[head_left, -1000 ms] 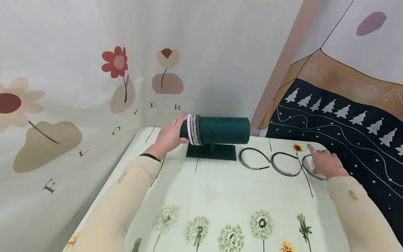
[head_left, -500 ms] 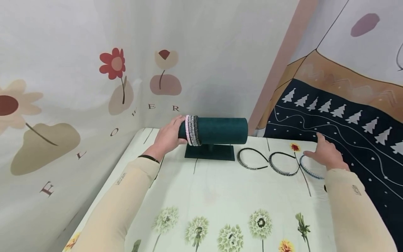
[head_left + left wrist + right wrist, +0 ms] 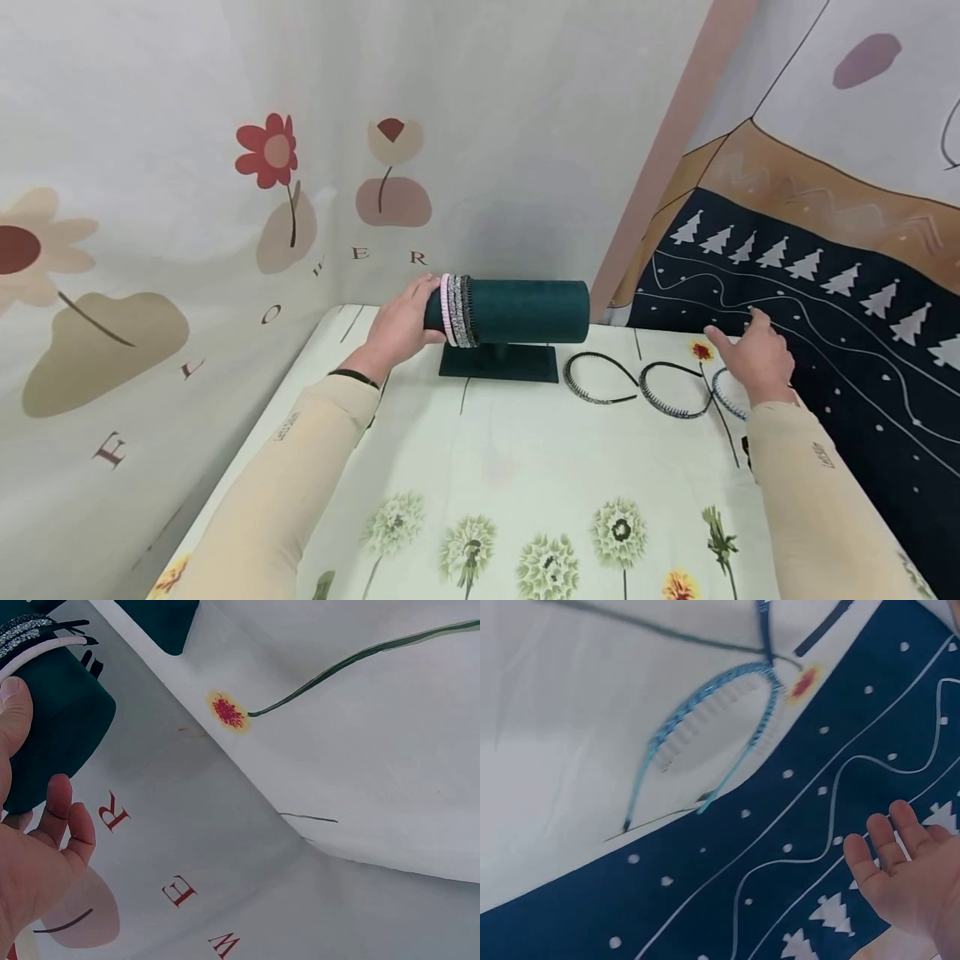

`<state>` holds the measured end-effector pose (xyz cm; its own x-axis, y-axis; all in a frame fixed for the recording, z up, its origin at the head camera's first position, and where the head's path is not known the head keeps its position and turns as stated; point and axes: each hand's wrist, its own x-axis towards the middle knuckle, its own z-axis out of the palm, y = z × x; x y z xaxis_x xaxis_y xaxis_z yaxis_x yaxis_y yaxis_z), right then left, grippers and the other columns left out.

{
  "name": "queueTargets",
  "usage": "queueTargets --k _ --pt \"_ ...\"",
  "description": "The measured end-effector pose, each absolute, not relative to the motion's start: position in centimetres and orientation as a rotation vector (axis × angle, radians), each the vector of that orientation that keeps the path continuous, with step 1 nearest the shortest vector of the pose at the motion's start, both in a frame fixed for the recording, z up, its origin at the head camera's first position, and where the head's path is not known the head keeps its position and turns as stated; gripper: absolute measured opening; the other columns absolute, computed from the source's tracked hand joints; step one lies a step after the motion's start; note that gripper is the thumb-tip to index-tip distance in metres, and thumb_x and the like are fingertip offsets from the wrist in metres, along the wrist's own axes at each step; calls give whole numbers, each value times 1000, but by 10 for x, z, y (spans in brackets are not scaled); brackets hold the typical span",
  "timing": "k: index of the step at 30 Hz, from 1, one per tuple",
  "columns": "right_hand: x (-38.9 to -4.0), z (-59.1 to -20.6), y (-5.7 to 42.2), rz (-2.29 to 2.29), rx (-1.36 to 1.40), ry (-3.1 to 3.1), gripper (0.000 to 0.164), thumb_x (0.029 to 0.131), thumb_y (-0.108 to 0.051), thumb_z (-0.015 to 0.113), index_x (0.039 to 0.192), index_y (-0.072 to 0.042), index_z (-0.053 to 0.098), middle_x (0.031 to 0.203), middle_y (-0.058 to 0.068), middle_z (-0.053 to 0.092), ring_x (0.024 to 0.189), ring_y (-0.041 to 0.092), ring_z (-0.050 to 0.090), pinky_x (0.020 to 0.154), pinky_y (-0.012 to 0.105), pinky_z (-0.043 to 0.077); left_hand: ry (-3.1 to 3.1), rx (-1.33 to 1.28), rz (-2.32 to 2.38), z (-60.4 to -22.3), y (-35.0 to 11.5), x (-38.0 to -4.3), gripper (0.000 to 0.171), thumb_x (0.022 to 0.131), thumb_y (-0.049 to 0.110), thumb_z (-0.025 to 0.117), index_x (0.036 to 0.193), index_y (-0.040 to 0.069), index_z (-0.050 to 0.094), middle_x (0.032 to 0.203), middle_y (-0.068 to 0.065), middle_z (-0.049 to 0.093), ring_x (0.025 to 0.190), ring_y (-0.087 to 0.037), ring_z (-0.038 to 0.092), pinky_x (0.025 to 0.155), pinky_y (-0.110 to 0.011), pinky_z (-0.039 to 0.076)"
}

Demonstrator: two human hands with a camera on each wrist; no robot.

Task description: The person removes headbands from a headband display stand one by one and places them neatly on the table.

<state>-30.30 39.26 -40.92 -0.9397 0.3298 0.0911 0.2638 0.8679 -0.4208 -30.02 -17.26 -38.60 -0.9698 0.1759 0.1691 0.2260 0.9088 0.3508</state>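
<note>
A dark green padded cylinder stand [image 3: 532, 312] stands at the back of the table, with several headbands looped over its left part. The outermost is a pink headband [image 3: 446, 311]; silver and black ones sit beside it. My left hand [image 3: 402, 327] holds the stand's left end, thumb on one side and fingers on the other. In the left wrist view, the thumb lies close to the pink headband [image 3: 45, 649]. Above the table's right end, my right hand [image 3: 757, 360] hovers with fingers spread, holding nothing. Below it lies a blue headband [image 3: 681, 710], partly hidden by the arm in the head view.
Two dark toothed headbands, a left one [image 3: 577, 388] and a middle one [image 3: 675, 412], lie right of the stand's base [image 3: 498, 367]. Flower-printed cloth covers the table [image 3: 510, 450]. Printed curtains [image 3: 510, 167] hang close behind and on both sides.
My right hand has lifted off the blue headband and moved a little left, its fingers spreading. The left hand stays on the stand, and the head view has shifted slightly.
</note>
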Motion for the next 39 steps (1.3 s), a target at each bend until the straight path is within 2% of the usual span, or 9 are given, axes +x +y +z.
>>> queueTargets --k 8,14,25,39 --pt "-310 -390 370 829 -396 -2813 107 103 -75 42 171 -3 0 169 33 32 150 60 34 122 76 29 -2935 -313 -569 -387 -173 -301 101 91 33 87 169 13 26 178 -12 25 157 -40 40 127 -60 38" --pt "-310 -371 353 900 -296 -2758 105 103 -75 41 172 -8 -1 172 28 31 154 56 31 122 75 27 -2930 -319 -576 -387 -173 -301 101 91 33 87 169 12 26 178 -12 25 157 -40 39 127 -61 37" --pt "-311 -346 325 966 -98 -2680 103 103 -73 48 173 -13 1 175 23 27 162 51 19 126 75 22 -2925 -315 -581 -389 -174 -302 102 91 33 88 170 13 26 178 -12 26 157 -40 40 128 -60 37" --pt "-304 -322 278 920 182 -2637 97 104 -61 60 173 -14 12 172 21 35 160 48 28 125 73 28 -2932 -308 -571 -389 -173 -302 102 91 33 87 170 13 25 178 -12 25 157 -40 39 127 -61 37"
